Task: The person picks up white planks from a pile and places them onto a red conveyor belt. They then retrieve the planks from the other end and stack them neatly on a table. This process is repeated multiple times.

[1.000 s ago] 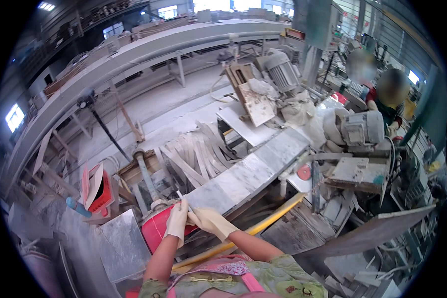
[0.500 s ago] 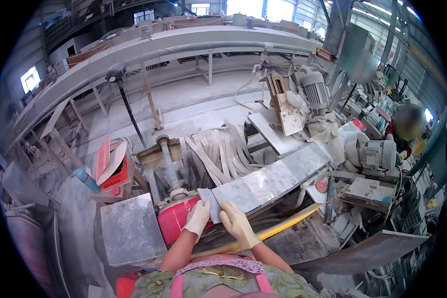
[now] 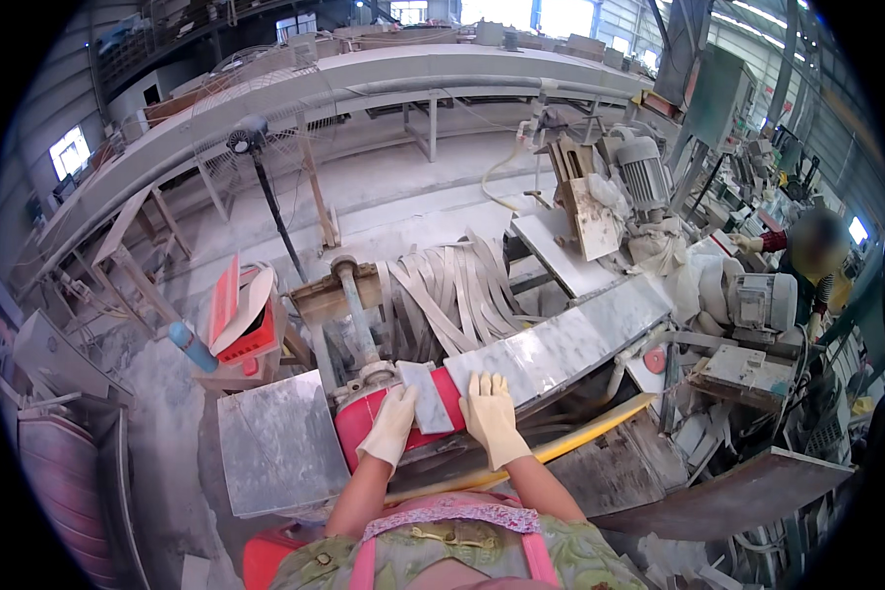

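Both my hands wear pale rubber gloves. My left hand (image 3: 390,425) grips a small grey stone piece (image 3: 425,395) at its left side, over a red guard (image 3: 359,423). My right hand (image 3: 491,418) lies flat on the near end of a long grey marble strip (image 3: 560,339) that runs up and to the right across the machine bed. The small piece stands between my two hands, just left of the strip's end.
A square grey stone slab (image 3: 275,442) lies at my left. Curved stone offcuts (image 3: 452,285) are piled behind the strip. A yellow bar (image 3: 570,442) runs below it. Motors (image 3: 762,300) and a person in a red sleeve (image 3: 806,251) are at right. A fan on a stand (image 3: 251,138) stands behind.
The view has swung left and nearer to the bench. My hands have parted slightly, and the small stone piece now stands apart from the strip's end between them.
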The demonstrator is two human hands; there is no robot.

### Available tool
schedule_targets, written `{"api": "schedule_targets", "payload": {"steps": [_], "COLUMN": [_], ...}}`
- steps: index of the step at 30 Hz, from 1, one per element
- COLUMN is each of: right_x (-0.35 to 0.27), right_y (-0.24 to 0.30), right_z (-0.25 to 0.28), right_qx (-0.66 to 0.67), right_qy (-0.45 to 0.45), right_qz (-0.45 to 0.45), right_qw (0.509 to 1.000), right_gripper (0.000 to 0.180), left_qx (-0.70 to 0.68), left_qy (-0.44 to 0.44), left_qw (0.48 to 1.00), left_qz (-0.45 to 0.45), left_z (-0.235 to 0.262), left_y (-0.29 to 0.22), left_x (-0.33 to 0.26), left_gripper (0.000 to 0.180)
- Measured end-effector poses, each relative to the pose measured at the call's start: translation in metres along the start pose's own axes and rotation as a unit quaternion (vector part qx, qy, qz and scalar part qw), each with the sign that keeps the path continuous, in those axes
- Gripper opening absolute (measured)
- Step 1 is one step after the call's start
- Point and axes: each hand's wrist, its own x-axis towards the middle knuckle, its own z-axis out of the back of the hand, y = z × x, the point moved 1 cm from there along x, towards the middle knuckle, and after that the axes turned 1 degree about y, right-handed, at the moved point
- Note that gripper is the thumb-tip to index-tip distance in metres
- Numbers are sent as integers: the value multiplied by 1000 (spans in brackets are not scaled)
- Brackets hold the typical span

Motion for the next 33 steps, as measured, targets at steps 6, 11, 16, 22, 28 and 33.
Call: {"api": "schedule_targets", "payload": {"steps": [6,11,16,22,28,33], "right_x": [31,12,5,0,16,13], "right_y": [-39,-1,-50,-86,-124,-94], "right_z": [37,44,40,13,26,47], "right_qx": [359,409,139,-28,264,416], "right_qy": [-18,-44,-84,-32,15,-69], "right_qz": [-96,-69,-87,-37,-125,-124], "right_qw": [928,909,983,998,956,898], "right_gripper": [36,38,65,71,39,41], "left_qx": [141,158,312,343,271,457], "left_qy": [38,61,29,2,84,52], "left_qw": [988,985,947,936,958,873], "left_qz": [-46,-16,74,80,42,-162], "left_z": [-34,-60,-82,-99,-119,-144], "left_y": [-1,30,-30,-36,-38,33], "left_x": [49,57,20,29,33,102], "left_gripper": [43,57,81,80,65,55]}}
